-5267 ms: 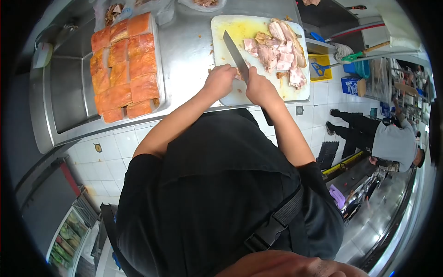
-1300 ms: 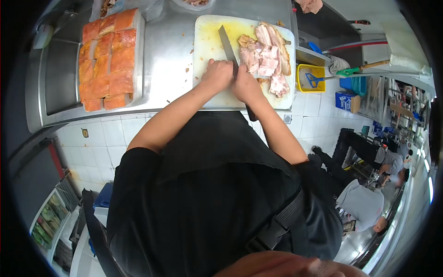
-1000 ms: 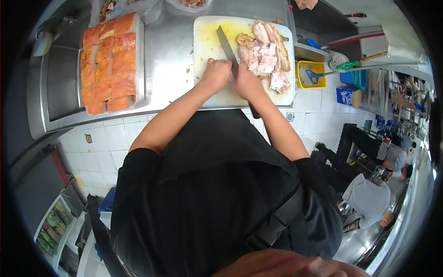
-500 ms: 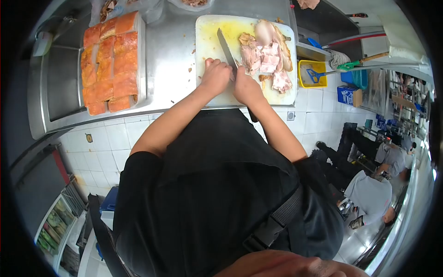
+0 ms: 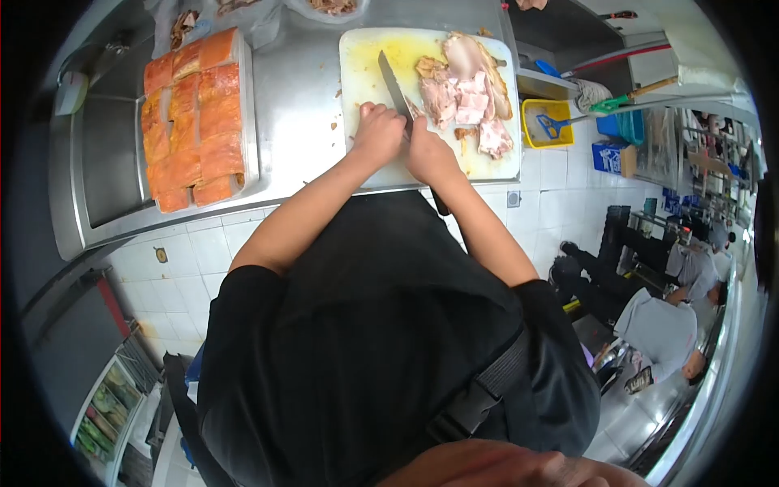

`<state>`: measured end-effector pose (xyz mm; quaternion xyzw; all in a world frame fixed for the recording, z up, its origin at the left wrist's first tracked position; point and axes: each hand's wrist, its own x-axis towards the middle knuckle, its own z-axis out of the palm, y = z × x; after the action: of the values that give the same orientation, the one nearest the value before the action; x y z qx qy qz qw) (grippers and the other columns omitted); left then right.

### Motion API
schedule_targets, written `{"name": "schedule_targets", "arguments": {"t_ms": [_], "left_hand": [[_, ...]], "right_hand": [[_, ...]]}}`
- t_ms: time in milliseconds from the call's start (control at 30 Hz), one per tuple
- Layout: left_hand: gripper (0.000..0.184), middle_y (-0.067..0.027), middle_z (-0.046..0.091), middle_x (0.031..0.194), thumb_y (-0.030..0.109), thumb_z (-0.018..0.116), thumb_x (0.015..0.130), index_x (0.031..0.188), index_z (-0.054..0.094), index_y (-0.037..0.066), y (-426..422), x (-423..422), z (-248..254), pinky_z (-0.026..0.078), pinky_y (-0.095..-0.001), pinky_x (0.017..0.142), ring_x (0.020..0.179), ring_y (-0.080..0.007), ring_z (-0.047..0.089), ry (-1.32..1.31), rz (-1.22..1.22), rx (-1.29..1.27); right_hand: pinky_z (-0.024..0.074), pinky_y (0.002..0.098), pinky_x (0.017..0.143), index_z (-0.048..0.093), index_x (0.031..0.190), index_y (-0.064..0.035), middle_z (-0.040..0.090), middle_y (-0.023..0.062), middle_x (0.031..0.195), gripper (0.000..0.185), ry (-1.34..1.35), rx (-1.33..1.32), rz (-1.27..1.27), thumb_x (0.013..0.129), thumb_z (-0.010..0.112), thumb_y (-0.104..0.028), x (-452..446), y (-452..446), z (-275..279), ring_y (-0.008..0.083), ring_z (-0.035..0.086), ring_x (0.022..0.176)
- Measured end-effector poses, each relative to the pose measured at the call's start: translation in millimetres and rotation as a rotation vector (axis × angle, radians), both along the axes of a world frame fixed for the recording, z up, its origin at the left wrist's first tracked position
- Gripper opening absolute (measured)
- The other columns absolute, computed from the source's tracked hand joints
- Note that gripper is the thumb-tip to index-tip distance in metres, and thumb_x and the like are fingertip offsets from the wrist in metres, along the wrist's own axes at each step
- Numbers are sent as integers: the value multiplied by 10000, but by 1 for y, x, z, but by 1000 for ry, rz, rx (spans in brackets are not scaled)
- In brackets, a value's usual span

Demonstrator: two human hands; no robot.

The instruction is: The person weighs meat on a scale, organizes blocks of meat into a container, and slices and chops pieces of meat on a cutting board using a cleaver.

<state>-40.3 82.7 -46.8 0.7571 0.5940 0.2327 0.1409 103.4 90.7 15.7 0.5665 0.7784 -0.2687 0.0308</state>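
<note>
A long knife [image 5: 393, 81] slants over the left half of a white cutting board [image 5: 357, 65], its tip pointing away from me. My right hand [image 5: 432, 154] is closed round it, with the dark handle showing below the wrist. Beside the blade, my left hand [image 5: 378, 135] is closed with curled fingers; what it pinches is hidden. A small bit of meat shows against the blade near the fingers. Pale cut meat [image 5: 466, 101] is heaped on the right half of the board, with a separate piece [image 5: 493, 140] at its near end.
Left on the steel counter [image 5: 300, 97] sits a tray of browned, crisp-skinned slabs [image 5: 199, 122], beside a sink [image 5: 122, 162]. Bags of meat scraps [image 5: 331, 6] lie at the back. Right are a yellow bin [image 5: 545, 122] and two people [image 5: 661, 325] in grey tops.
Since the earliest frame, the heaped meat's top has changed from strips to a broad pale piece. Both hands stay close together at the knife. Another person has come into view on the right.
</note>
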Motion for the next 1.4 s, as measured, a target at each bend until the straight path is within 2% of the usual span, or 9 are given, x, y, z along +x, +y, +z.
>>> {"name": "schedule_targets", "arguments": {"t_ms": [100, 300, 467, 567, 1000, 1033, 1100, 1167, 1400], "left_hand": [[128, -86, 672, 813, 15, 671, 676, 758, 695, 109, 0, -3, 1, 361, -431, 907, 916, -283, 612, 19, -20, -33], [87, -115, 677, 820, 37, 639, 727, 758, 701, 89, 1, -1, 11, 356, -450, 929, 930, -296, 614, 63, -4, -98], [89, -134, 669, 871, 89, 644, 777, 831, 712, 70, 4, 4, 26, 368, -454, 944, 945, -310, 603, 86, -2, -169], [149, -129, 643, 956, 146, 659, 806, 926, 697, 67, 10, 19, 29, 375, -463, 960, 996, -316, 578, -113, -28, 33], [174, -109, 615, 885, 214, 707, 803, 871, 686, 56, 6, 5, 34, 358, -453, 1024, 989, -308, 582, 133, -141, -113], [227, -126, 629, 934, 248, 720, 804, 911, 679, 52, 12, 18, 35, 379, -452, 1015, 999, -326, 589, 72, -45, -70], [282, -144, 642, 983, 282, 732, 805, 951, 673, 48, 31, 43, 39, 401, -452, 1007, 1010, -344, 597, 23, 60, -21], [404, -201, 650, 1078, 330, 740, 809, 1053, 644, 23, 52, 65, 46, 471, -463, 939, 1034, -389, 620, -89, 398, -259], [409, -254, 705, 956, 229, 676, 815, 1141, 647, -17, 63, 67, 37, 538, -433, 858, 931, -382, 691, -169, 609, -408]], "right_hand": [[496, 580, 788, 418, 1164, 59, 646, 378, 904, 321, -6, -139, -46, 871, 485, -51, -6, 2, 35, 528, 645, 883], [492, 584, 827, 468, 1121, 41, 654, 368, 934, 271, 123, -67, -73, 886, 486, -92, 4, 5, 6, 521, 646, 916], [471, 569, 876, 478, 1159, 48, 653, 354, 983, 303, 227, 0, -172, 914, 522, -126, 47, 9, 58, 517, 626, 973], [500, 389, 490, 445, 1212, 29, 635, 181, 745, 310, 282, 76, -237, 958, 539, -122, 88, 17, 50, 233, 607, 499], [459, 340, 429, 411, 1319, 43, 592, 137, 724, 415, 407, 54, -390, 964, 541, -128, 197, 22, 29, 175, 542, 463], [473, 542, 868, 461, 1208, 43, 633, 361, 1017, 341, 420, -51, -466, 939, 551, -145, 193, 23, 49, 533, 602, 999], [472, 542, 867, 461, 1207, 43, 632, 362, 1020, 340, 408, -61, -443, 939, 553, -145, 201, 28, 52, 533, 601, 1000], [472, 543, 866, 462, 1207, 42, 631, 363, 1022, 340, 391, -72, -418, 939, 554, -145, 207, 33, 52, 533, 601, 1001], [480, 548, 833, 466, 1232, 36, 645, 344, 954, 358, 409, -117, -268, 936, 559, -142, 229, 56, 39, 528, 614, 947]]}}
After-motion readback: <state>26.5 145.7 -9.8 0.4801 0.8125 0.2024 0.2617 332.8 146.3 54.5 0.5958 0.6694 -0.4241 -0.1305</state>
